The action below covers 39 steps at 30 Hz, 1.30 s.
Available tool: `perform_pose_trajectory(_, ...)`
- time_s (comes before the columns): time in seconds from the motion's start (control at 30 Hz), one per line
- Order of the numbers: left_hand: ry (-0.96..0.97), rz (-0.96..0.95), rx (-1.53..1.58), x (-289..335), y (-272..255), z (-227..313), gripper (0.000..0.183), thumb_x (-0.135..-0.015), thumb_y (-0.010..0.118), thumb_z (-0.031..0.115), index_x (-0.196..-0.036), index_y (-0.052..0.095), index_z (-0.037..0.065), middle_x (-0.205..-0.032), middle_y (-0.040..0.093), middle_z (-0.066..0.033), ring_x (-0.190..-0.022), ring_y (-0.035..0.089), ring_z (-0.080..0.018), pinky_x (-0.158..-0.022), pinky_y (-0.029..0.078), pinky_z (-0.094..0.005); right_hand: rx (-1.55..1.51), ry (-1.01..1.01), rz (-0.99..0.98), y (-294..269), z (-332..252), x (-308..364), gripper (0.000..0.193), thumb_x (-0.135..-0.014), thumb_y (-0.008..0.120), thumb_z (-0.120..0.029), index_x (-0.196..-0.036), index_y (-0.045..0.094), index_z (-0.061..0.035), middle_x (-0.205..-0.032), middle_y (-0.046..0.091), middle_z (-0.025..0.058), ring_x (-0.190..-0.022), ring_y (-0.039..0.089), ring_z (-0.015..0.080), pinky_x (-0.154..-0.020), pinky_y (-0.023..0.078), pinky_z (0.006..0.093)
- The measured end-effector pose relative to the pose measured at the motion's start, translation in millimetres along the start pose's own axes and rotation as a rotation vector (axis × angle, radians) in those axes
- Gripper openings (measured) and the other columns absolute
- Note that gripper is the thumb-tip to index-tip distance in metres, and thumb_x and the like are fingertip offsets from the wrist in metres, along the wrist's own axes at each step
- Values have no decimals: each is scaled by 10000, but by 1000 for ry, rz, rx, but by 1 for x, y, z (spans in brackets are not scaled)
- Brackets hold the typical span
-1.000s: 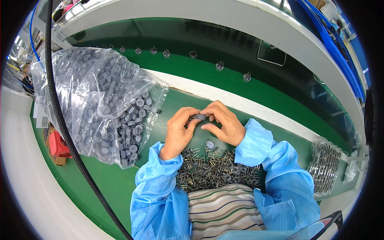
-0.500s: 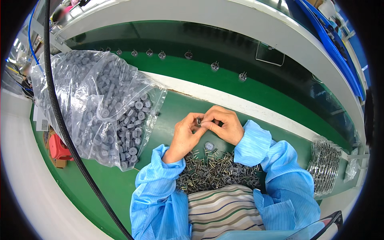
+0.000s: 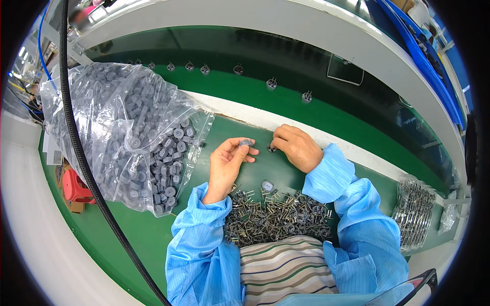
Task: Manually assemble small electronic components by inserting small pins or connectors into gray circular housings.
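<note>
Between the thumb and fingers of my left hand (image 3: 223, 166) is a grey round plastic cap (image 3: 246, 143), held above the green table. My right hand (image 3: 300, 149) is a little to the right, beside the white rail, its bent fingertips closed on a small dark round part (image 3: 271, 148); the fingers hide much of it. Closer to me lies a heap of small dark parts with metal pins (image 3: 275, 219). One loose grey cap (image 3: 267, 186) lies at the heap's far edge. To the left, a clear plastic bag (image 3: 109, 127) spills many grey caps toward the table.
Beyond the white rail (image 3: 245, 112) runs a green conveyor belt (image 3: 352, 120) carrying a spaced row of small pinned parts (image 3: 271, 84). A black cable (image 3: 84, 168) crosses the left side. Plastic-wrapped pinned parts (image 3: 414, 211) lie at right, a red object (image 3: 76, 186) at left.
My hands, joined at the fingertips around a small part before, have separated. The right has moved slightly away and right with the dark part; a grey cap now shows in the left.
</note>
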<state>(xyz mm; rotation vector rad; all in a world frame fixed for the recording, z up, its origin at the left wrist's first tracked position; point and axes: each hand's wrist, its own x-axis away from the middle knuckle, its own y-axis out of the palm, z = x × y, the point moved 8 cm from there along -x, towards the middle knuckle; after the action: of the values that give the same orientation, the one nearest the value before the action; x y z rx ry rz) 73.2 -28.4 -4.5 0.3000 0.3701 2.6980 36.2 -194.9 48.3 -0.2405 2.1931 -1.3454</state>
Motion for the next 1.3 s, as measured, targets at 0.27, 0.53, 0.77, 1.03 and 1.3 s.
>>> perform_pose_trajectory(0.27,345,27,-461,8,12,17,389,-861,691,-145,-1222,637,-10,-1178,720,-108,-960,705,-152,-814,584,-271,-186,255,62,11,18,4,160,-810,769,-60,-867,625,-20,-927,605,117,-829,636,305,-706,524,397)
perform_pose_trajectory(0.53,349,-34,-591,14,24,19,503,-798,763,-81,-1265,621,36,-1144,759,-113,-787,666,-168,-716,564,-281,-686,288,146,-1,1,-3,112,-830,773,-24,-900,687,-42,-901,636,67,-790,621,226,-697,498,368)
perform_pose_trajectory(0.77,379,-40,-600,16,28,23,492,-793,769,-79,-1252,626,25,-1147,758,-121,-823,703,-175,-717,574,-298,-347,94,223,-8,-18,-3,198,-776,794,-32,-891,633,-29,-876,594,100,-855,597,316,-689,489,409)
perform_pose_trajectory(1.03,553,-36,-757,19,27,32,516,-748,823,2,-1232,647,42,-1163,750,-84,-1053,664,-292,-947,501,-390,-964,575,90,34,9,11,219,-888,726,7,-1067,601,-8,-888,647,84,-817,654,168,-681,537,321)
perform_pose_trajectory(1.3,632,287,-1012,16,-2,56,468,-799,770,-2,-1246,642,52,-1403,569,-147,-1292,525,-349,-1088,408,-434,-89,615,376,-23,141,34,109,-890,717,-4,-999,720,-5,-908,667,122,-796,707,220,-734,569,316)
